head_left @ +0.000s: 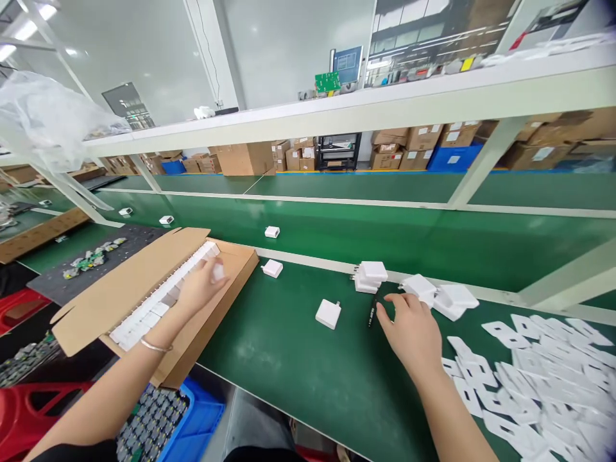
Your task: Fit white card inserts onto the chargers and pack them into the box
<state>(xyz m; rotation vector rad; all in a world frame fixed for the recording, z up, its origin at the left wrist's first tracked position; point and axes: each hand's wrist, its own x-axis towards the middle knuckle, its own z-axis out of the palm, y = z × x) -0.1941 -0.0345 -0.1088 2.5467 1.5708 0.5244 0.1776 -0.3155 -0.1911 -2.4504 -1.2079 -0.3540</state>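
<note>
Now, through the head camera: reaches with the left hand (pixel 205 282) into the cardboard box (pixel 120 295) and clasps a white charger (pixel 218 271) in curled fingers, right at the far end of the packed row (pixel 154 307) of like chargers. Wears a thin bracelet (pixel 154 346) on that wrist. Lays the right hand (pixel 409 327) palm down on the green mat (pixel 289 366), loose and gripping nothing. Touches or nearly touches, with the fingertips, the nearer of 2 loose chargers (pixel 419 287); cannot tell which. Has a small black pen-like piece (pixel 372 314) just beside the thumb. Shows 1 single charger (pixel 328 313) left of that piece, near but apart, a small stack (pixel 369 276) of chargers beyond it, and 1 further charger (pixel 272 267) close to the box's far corner. Shows also a heap of white card inserts (pixel 539 378) right of the right forearm, and 1 conveyor charger (pixel 272 231) well beyond the mat.
</note>
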